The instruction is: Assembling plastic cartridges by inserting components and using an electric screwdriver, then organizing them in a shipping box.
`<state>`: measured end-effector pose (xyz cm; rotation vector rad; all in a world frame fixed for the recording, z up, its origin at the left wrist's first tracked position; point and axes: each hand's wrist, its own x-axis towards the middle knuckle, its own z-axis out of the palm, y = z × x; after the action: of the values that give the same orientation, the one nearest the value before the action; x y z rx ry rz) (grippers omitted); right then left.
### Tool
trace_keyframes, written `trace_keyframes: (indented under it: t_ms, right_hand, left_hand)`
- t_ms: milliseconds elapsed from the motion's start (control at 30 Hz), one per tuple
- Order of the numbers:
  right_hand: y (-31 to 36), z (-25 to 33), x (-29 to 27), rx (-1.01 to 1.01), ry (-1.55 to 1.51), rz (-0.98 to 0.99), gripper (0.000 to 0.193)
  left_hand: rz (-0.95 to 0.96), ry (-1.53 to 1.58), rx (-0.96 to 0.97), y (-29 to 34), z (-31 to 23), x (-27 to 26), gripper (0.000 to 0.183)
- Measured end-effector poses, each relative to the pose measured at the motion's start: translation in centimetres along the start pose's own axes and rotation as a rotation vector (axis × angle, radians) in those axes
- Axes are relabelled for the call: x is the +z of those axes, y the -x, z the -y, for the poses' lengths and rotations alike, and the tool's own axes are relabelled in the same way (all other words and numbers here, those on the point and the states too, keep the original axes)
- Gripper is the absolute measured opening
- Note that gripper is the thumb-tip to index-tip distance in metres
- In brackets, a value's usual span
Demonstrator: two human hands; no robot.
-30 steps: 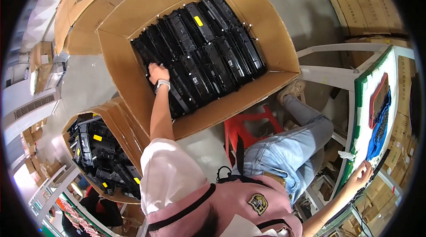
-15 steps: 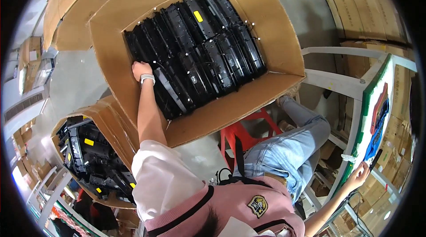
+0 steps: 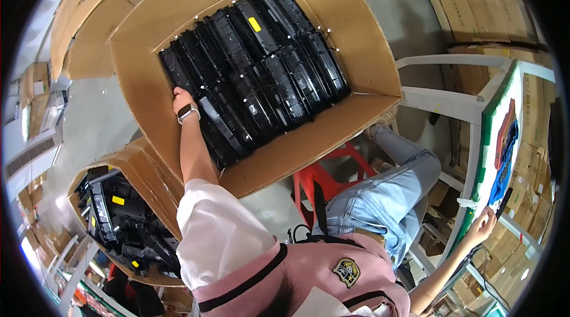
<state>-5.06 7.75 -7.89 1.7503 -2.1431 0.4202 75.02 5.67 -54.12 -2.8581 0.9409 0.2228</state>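
Rows of long black plastic parts [image 3: 261,49] with small white connectors stand packed in a big open cardboard box [image 3: 309,144]. Along the box's left inner wall, my left hand [image 3: 183,100] reaches down with its fingers closed at the end of the leftmost row, on a black plastic part; its fingertips are partly hidden. A watch [image 3: 186,112] sits on that wrist. Far to the right, my right hand [image 3: 484,226] is at the near edge of a green-edged table [image 3: 475,195]. Its fingers are bent and drawn together near a thin black bar [image 3: 504,201]; what they hold is unclear.
At the lower left, a second cardboard box [image 3: 142,177] holds jumbled black parts. A closed carton [image 3: 98,20] stands at the upper left. Behind my legs is a red plastic stool [image 3: 312,183]. White frame rails [image 3: 442,106] and stacked cartons [image 3: 475,5] line the right.
The whole view has shifted slightly, so the box appears farther left. My left wrist has turned, showing more of the watch. My right hand stays at the table edge.
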Motion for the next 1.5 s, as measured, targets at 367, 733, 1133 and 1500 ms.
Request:
trace_keyframes:
  t_ms: [367, 733, 1133, 1500]
  right_hand:
    - [0.6, -0.3, -1.4, 0.047, 0.045, -0.039, 0.019]
    - [-0.5, 7.8, 0.4, 0.135, -0.227, -0.128, 0.007]
    - [-1.7, 2.7, -8.0, 0.007, -0.204, -0.230, 0.017]
    - [-9.4, -32.6, -2.8, 0.895, 0.306, 0.088, 0.025]
  left_hand:
    - [-0.124, 0.005, 0.207, 3.6, -2.9, 1.3, 0.040]
    - [0.120, 0.255, 0.440, 0.6, 4.8, 1.0, 0.049]
    - [-0.190, 0.978, 0.714, 12.2, -16.6, -23.6, 0.035]
    - [-0.340, 1.083, 1.601, 44.8, -31.4, -46.7, 0.012]
